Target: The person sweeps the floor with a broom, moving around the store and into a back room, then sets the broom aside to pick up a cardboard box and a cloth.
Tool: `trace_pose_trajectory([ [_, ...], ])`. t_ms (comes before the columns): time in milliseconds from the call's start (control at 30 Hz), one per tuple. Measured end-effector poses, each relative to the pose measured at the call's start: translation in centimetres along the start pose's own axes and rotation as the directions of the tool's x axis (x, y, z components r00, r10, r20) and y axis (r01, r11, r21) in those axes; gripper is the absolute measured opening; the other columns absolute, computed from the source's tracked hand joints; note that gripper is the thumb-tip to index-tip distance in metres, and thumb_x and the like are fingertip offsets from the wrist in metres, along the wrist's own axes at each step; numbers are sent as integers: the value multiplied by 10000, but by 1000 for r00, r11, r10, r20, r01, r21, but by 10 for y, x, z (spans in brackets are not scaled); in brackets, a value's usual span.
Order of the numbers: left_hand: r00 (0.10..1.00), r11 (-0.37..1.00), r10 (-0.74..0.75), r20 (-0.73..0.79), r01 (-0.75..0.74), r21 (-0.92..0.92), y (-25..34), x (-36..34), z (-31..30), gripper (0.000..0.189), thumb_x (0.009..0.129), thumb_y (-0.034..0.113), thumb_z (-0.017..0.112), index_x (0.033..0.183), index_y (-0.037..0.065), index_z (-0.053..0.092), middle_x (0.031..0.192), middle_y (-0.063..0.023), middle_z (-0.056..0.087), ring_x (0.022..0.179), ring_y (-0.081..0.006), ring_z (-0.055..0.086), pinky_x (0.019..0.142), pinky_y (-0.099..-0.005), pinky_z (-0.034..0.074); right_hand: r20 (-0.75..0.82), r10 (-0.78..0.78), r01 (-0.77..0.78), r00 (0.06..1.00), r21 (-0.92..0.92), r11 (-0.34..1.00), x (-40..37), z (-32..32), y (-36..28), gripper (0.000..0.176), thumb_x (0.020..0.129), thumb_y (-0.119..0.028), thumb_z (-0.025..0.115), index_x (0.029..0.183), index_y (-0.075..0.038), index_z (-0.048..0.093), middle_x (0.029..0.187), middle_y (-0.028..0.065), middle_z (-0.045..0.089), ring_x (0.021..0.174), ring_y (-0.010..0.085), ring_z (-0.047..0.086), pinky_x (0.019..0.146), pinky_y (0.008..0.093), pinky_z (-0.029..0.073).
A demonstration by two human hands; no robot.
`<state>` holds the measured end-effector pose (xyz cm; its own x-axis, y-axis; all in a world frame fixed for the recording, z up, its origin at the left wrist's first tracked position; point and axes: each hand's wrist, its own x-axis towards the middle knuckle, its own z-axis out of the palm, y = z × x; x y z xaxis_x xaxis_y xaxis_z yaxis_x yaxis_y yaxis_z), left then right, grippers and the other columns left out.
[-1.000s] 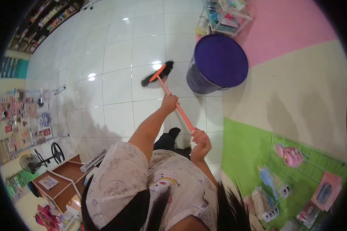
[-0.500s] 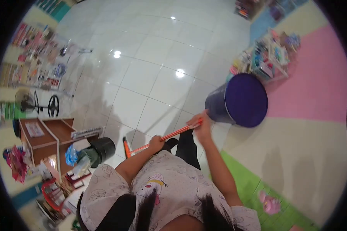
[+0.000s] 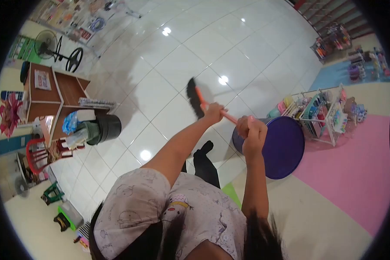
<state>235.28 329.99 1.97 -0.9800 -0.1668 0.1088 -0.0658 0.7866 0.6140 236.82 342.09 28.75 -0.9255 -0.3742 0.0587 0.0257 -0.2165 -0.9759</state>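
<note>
A broom with an orange handle and black bristles [image 3: 193, 99] reaches out over the tiles in front of me. Lower down its handle, near the head, my left hand [image 3: 213, 113] is wrapped round the shaft. My right hand [image 3: 252, 132] closes in a fist round the upper end, in front of a large purple bin [image 3: 284, 149]. The bristles lie close over the white floor, left of both hands. Part of the shaft is hidden inside my fingers.
Left stands a brown wooden counter [image 3: 41, 106] with a dark bin [image 3: 107, 129] beside it. A standing fan [image 3: 46, 44] is farther back. A white rack of small goods [image 3: 323, 112] adjoins the purple bin. My foot [image 3: 206, 147] is below the broom.
The broom head has swung from low on the left, beside my body, to out in front. Both hands still grip the handle; my left arm now stretches forward. The view has turned.
</note>
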Motion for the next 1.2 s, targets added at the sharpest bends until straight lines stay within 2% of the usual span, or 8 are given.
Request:
trace_pose_trajectory([
  [100, 985, 983, 21, 173, 12, -185, 0, 22, -15, 297, 821, 374, 576, 729, 93, 609, 879, -116, 583, 917, -313, 532, 838, -673, 287, 168, -32, 76, 985, -260, 963, -2, 0, -8, 351, 875, -114, 416, 546, -7, 358, 504, 40, 369, 462, 148, 362, 474, 337, 321],
  [267, 1000, 990, 3, -27, 1, 139, 53, -23, -114, 274, 813, 368, 599, 806, 94, 611, 942, -80, 584, 1076, -294, 490, 929, -699, 162, 442, -260, 345, 858, -121, 931, -20, 17, -62, 333, 837, -101, 443, 527, -2, 373, 498, 66, 368, 462, 210, 386, 463, 335, 310],
  [500, 978, 893, -198, 67, 152, 423, -38, -112, -144, 323, 843, 369, 542, 701, 94, 635, 870, -45, 605, 1023, -251, 529, 938, -707, 162, 279, 84, -192, 957, 387, 902, -9, 17, 10, 418, 882, -172, 446, 496, -18, 398, 490, 64, 429, 484, 162, 391, 472, 288, 306],
  [633, 678, 717, -665, 314, 463, 521, -148, -138, -108, 341, 885, 426, 449, 951, 158, 650, 1029, -66, 601, 1023, -261, 549, 985, -669, 164, 351, 226, -312, 909, 211, 926, -9, 44, 110, 407, 894, -195, 465, 535, -5, 445, 503, 48, 445, 491, 127, 397, 475, 272, 306],
  [867, 906, 930, -254, 339, 132, 344, -111, 22, -65, 244, 816, 313, 532, 991, 190, 650, 1001, -66, 600, 991, -275, 556, 869, -429, 436, 96, 206, -204, 974, -27, 978, 75, 22, 63, 420, 904, -199, 461, 532, -6, 439, 503, 20, 426, 468, 95, 352, 458, 281, 271],
  [933, 984, 948, -37, 173, -21, 319, -93, 69, -34, 285, 792, 309, 553, 1066, 319, 631, 982, -2, 612, 966, -204, 547, 752, -756, 248, 85, 177, -166, 981, -119, 979, 105, 27, 28, 408, 891, -174, 467, 523, -5, 419, 494, 24, 411, 464, 110, 355, 460, 302, 262],
  [1133, 949, 802, -180, 259, 295, -519, -81, 185, -4, 241, 793, 437, 597, 879, 213, 621, 968, -4, 591, 1075, -314, 497, 897, -776, 42, 336, -24, 200, 941, -498, 844, 162, 66, 43, 264, 749, -64, 548, 520, -23, 424, 512, 120, 400, 523, 294, 391, 518, 378, 316],
  [1200, 978, 995, -78, 195, 87, -40, -72, 195, -29, 244, 789, 437, 606, 858, 204, 599, 1019, -28, 574, 1124, -371, 450, 898, -774, 46, 514, -19, 326, 858, -514, 794, 174, 65, 49, 255, 722, -76, 564, 516, -26, 422, 509, 112, 397, 521, 288, 390, 519, 379, 318],
])
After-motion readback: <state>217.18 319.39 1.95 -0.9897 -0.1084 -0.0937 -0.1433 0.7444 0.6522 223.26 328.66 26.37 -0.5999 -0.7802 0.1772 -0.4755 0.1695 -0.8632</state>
